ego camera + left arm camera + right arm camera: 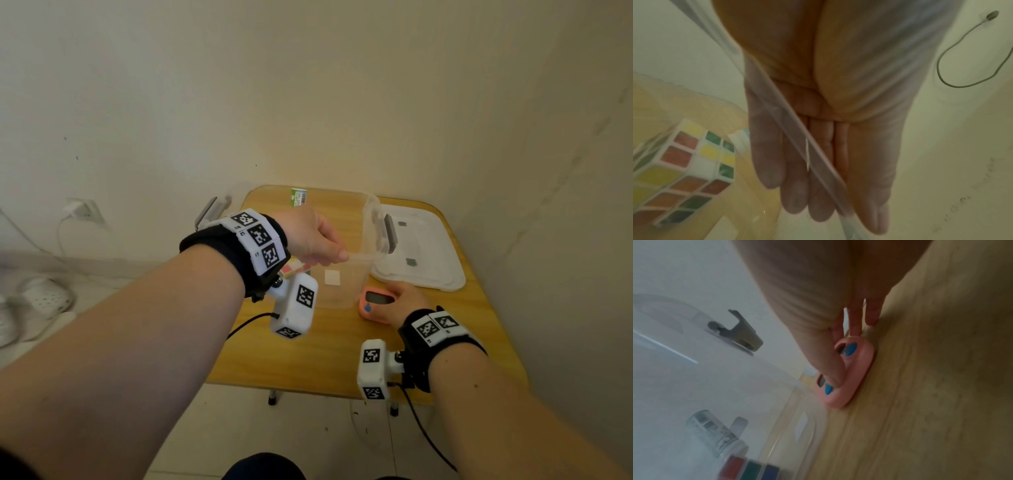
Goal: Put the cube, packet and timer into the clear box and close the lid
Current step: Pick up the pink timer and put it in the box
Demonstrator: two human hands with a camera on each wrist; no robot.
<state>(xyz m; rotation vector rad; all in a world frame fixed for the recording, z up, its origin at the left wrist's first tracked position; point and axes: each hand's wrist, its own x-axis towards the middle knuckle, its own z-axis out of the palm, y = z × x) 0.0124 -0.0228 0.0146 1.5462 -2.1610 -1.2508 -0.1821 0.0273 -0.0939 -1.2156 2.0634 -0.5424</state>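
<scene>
- The left hand [313, 240] pinched the near rim of the clear box [371, 219], steadying it.
- The right hand [409, 301] lay on the pink timer [375, 303], thumb and fingers closing round it on the table [308, 359] beside the box.
- Step: timer pickup; next, a lift over the rim.
- The Rubik's cube [684, 170] sat under the left wrist.

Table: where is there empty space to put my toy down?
The near part of the table, in front of the clear box and pink timer, is bare. The back is crowded: box, white lid, packet.
</scene>
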